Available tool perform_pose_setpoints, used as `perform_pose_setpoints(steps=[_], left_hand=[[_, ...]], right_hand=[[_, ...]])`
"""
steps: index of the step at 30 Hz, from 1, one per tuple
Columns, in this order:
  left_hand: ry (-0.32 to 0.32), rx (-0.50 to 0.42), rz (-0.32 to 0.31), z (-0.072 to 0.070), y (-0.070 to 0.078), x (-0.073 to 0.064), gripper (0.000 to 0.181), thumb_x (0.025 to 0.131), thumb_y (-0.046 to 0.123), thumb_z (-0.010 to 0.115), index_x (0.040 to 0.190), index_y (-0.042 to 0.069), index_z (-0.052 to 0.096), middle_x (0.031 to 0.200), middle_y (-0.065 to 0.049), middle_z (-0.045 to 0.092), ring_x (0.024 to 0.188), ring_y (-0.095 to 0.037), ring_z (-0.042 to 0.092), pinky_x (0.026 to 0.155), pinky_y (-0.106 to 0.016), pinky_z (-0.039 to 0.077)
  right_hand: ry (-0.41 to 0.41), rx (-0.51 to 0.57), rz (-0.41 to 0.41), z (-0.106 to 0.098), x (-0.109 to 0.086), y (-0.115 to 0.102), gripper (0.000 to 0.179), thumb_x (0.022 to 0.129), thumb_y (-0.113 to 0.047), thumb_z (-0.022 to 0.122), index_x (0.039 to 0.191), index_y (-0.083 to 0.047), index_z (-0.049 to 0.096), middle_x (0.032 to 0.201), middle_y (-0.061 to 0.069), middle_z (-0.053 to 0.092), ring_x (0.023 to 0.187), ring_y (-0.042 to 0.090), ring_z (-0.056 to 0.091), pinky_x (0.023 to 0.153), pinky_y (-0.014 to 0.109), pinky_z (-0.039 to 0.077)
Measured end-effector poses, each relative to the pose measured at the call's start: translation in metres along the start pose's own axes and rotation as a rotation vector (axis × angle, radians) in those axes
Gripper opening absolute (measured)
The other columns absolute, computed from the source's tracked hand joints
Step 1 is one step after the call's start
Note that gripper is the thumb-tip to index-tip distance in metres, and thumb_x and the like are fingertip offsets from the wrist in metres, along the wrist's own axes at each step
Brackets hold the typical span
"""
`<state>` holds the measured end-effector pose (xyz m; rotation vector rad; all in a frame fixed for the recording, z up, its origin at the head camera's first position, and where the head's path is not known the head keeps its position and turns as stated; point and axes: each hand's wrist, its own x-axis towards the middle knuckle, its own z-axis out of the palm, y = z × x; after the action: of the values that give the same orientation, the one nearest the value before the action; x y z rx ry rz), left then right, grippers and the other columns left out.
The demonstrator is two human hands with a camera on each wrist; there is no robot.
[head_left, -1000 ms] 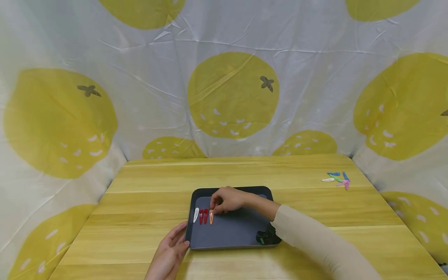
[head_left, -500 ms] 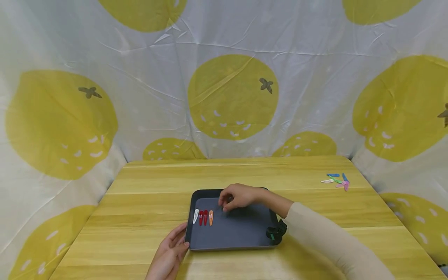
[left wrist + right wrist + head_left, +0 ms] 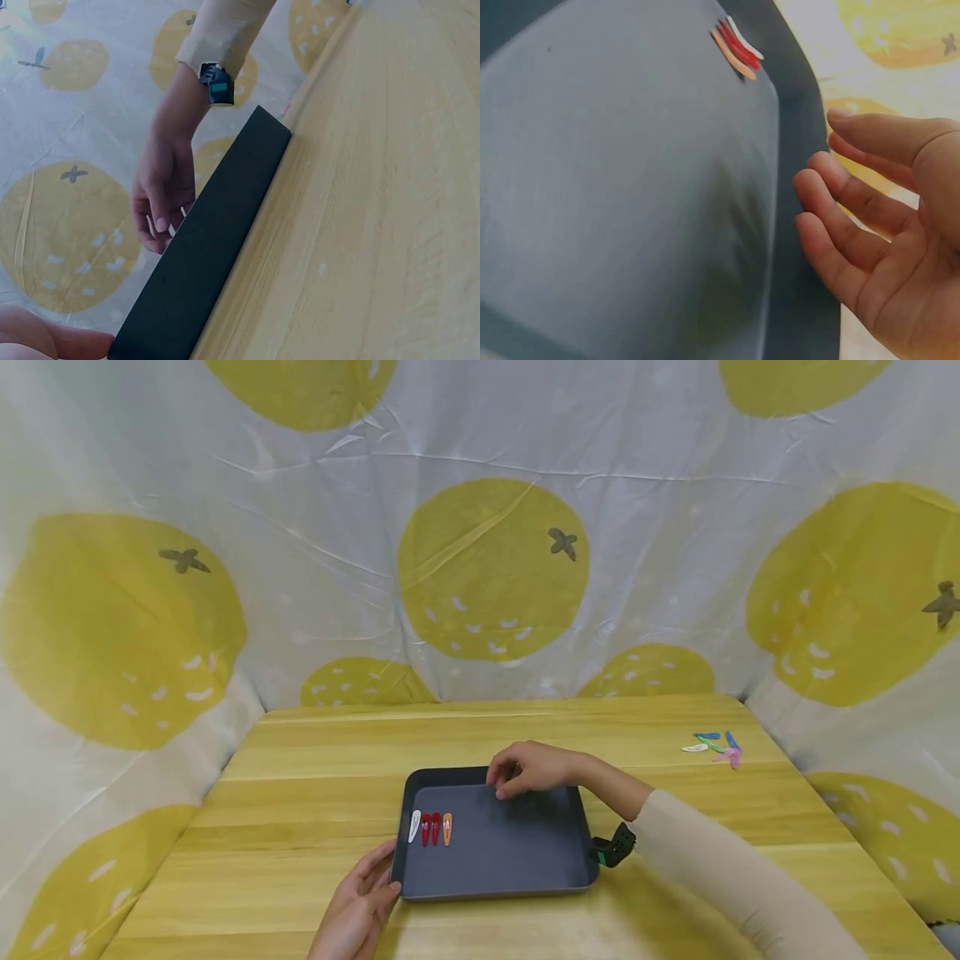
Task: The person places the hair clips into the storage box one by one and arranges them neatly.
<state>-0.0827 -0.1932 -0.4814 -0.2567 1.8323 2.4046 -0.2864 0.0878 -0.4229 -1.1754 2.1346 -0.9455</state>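
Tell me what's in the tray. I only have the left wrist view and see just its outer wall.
Observer: Four hair clips in a row, toward the left side of the tray.
Operator: Colours, left to right in the head view?
Observer: A white one, two red ones, then an orange one.
Operator: Right hand holding anything?
Observer: No. The right wrist view shows its palm side, with nothing held.

Dark grey tray [image 3: 607, 165] fills most of view. Near its top right edge, clips side by side: orange clip [image 3: 732, 56], two red clips [image 3: 739, 48], white clip [image 3: 744, 39] nearest wall. Right hand [image 3: 907, 262]: fingers loosely bent, at tray's right side. Patterned cloth [image 3: 900, 90] behind.
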Motion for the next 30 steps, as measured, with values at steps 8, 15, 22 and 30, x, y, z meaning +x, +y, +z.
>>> perform_pose_setpoints(steps=[8, 15, 22, 30], left_hand=[[-0.011, 0.005, -0.004, 0.003, 0.002, 0.0, 0.068, 0.092, -0.022, 0.038, 0.155, -0.017, 0.013, 0.159, -0.041, 0.017, 0.15, -0.049, 0.017, 0.115, -0.037, 0.035], [0.019, 0.016, -0.022, 0.003, 0.002, 0.001, 0.068, 0.093, -0.024, 0.037, 0.156, -0.017, 0.013, 0.159, -0.042, 0.016, 0.15, -0.049, 0.017, 0.115, -0.039, 0.034], [0.031, 0.02, -0.044, 0.002, 0.001, 0.003, 0.068, 0.093, -0.024, 0.037, 0.156, -0.017, 0.012, 0.158, -0.043, 0.014, 0.15, -0.051, 0.015, 0.115, -0.043, 0.031], [0.015, 0.025, -0.04, 0.002, 0.001, 0.005, 0.068, 0.093, -0.023, 0.037, 0.155, -0.018, 0.012, 0.159, -0.043, 0.013, 0.15, -0.051, 0.015, 0.115, -0.043, 0.031]], right_hand=[[0.054, 0.009, 0.045, -0.023, -0.025, 0.005, 0.023, 0.101, -0.013, 0.069, 0.121, -0.002, 0.071, 0.105, -0.001, 0.068, 0.1, 0.02, 0.064, 0.09, 0.035, 0.056], [0.102, 0.051, 0.101, -0.034, -0.042, 0.019, 0.022, 0.102, -0.015, 0.067, 0.121, -0.004, 0.07, 0.105, 0.002, 0.067, 0.097, 0.027, 0.065, 0.083, 0.044, 0.058], [0.139, 0.072, 0.132, -0.044, -0.059, 0.029, 0.025, 0.103, -0.016, 0.065, 0.123, -0.001, 0.069, 0.107, 0.004, 0.067, 0.097, 0.032, 0.065, 0.085, 0.054, 0.056], [0.218, 0.108, 0.187, -0.065, -0.091, 0.05, 0.033, 0.104, -0.016, 0.065, 0.128, 0.006, 0.064, 0.112, 0.016, 0.068, 0.104, 0.043, 0.063, 0.092, 0.058, 0.054]])
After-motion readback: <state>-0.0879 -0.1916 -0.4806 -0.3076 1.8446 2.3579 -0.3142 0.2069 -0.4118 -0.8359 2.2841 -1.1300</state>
